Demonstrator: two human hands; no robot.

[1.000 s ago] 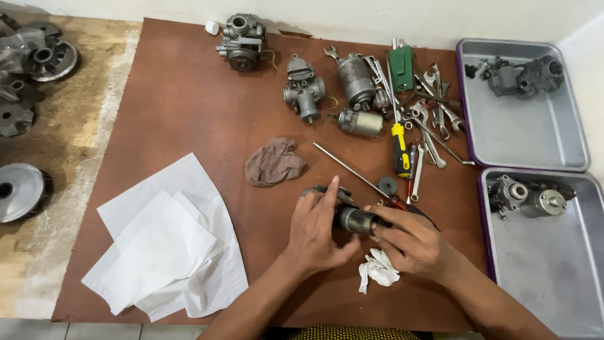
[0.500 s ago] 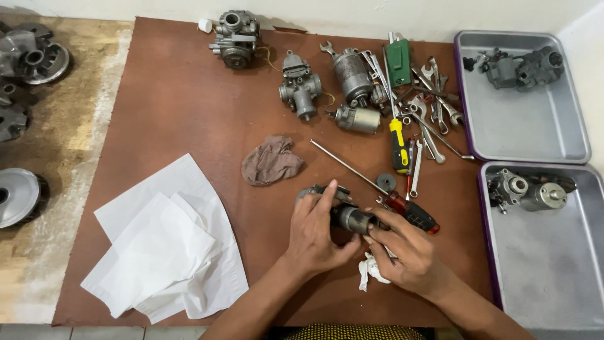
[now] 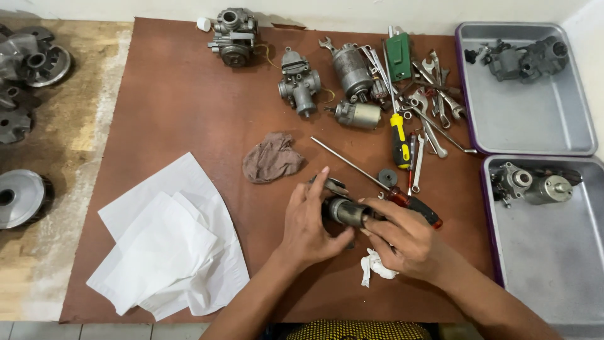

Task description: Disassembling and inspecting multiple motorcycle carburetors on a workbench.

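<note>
Left hand (image 3: 307, 226) and right hand (image 3: 402, 238) both grasping small dark metal cylinder part (image 3: 345, 211), held just above brown board (image 3: 182, 107). Risk: greasy part slips, rolls toward long red-handled screwdriver (image 3: 377, 184). Crumpled white tissue (image 3: 376, 265) near right hand.

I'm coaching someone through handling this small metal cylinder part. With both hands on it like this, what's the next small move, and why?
Probably keep the left hand bracing the dark metal cylinder and let the right hand work its right end. Both hands already grip it just above the brown board, and the red-handled screwdriver lies right behind the right hand if a tool is needed.
</note>
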